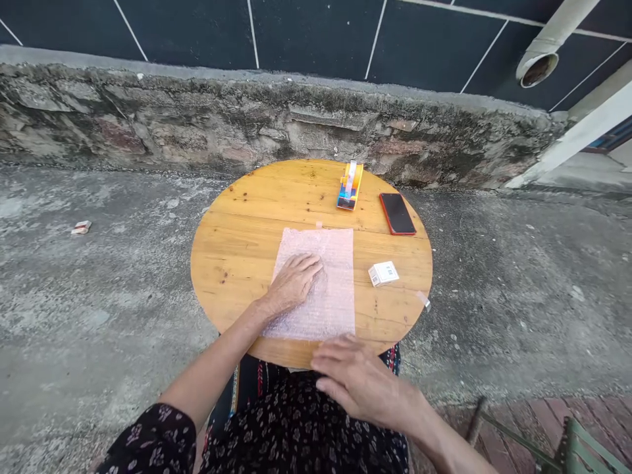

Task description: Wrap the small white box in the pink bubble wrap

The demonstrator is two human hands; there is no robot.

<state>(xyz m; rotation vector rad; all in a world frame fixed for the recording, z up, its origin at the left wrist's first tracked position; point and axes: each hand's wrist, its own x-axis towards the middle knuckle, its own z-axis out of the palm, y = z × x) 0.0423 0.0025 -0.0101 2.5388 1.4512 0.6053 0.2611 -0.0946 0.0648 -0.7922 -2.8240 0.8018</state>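
Observation:
A pinkish sheet of bubble wrap (332, 263) lies flat on a round wooden table (232, 243). My left hand (292, 284) rests palm down on the sheet's left half, fingers stretched out and holding nothing. My right hand (358, 378) hovers at the table's near edge, just below the sheet's lower right corner, fingers extended and together, empty. A small white box (384, 273) sits to the right of the sheet.
A tape dispenser (350, 185), orange and blue, stands at the table's far side, with a red-cased phone (397, 214) beside it. A small clear object (423, 301) lies at the right rim. Concrete floor surrounds the table; a stone wall (247, 125) runs behind. A green chair (582, 447) is at lower right.

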